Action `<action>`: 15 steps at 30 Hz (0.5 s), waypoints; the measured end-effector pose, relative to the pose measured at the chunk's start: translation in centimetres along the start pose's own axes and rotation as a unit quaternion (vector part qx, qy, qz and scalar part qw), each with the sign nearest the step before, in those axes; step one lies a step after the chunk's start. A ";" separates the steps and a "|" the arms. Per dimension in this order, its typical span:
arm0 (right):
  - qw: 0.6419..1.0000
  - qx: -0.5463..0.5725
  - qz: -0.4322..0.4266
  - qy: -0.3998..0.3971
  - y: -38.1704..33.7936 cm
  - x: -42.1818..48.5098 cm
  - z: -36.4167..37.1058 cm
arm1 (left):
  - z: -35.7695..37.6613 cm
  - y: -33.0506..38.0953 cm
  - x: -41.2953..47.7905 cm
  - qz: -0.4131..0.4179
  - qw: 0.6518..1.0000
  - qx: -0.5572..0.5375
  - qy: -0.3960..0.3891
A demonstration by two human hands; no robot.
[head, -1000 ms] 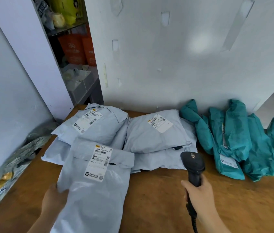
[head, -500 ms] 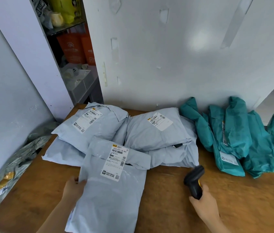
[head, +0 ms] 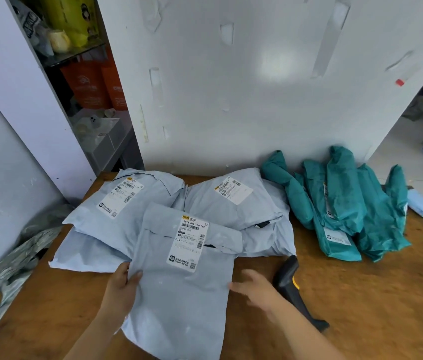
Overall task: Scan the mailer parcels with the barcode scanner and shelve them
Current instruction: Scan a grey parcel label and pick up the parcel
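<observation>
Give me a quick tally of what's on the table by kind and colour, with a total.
Grey mailers: 5, two mostly covered, one held by the left hand
Teal mailers: 5, overlapping so uncertain
Barcode scanner: 1
Blue face mask: 1
Total: 12, if the teal count holds

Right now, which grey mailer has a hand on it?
The nearest grey mailer: the left hand grips its left edge. The rear mailers lie untouched.
</observation>
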State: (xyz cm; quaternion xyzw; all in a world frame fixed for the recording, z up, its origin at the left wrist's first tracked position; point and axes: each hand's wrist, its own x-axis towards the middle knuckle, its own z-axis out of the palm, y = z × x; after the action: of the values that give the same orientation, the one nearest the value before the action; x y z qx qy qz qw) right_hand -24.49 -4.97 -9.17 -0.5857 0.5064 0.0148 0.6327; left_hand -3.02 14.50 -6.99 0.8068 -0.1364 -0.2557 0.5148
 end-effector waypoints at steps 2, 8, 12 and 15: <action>0.989 0.094 0.078 -0.080 0.0 0.5 1.1 | 0.6 1.1 0.2 0.016 0.999 -0.013 -0.029; 0.949 0.313 0.030 -0.021 -0.2 0.3 1.8 | 2.4 6.5 1.8 0.090 0.993 -0.021 -0.072; 0.924 0.365 -0.106 0.044 -5.3 -2.4 -5.7 | 5.6 13.1 4.0 0.150 0.978 -0.068 -0.130; 0.902 0.359 -0.191 0.143 -8.3 -7.0 -13.2 | 11.1 20.6 3.8 0.225 0.950 -0.094 -0.196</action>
State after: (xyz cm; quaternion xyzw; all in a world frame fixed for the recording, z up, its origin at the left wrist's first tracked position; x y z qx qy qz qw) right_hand -31.07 -13.51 4.09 -0.4003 0.4410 -0.3732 0.7113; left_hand -5.13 -4.66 6.75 0.6374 -0.3881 -0.2974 0.5956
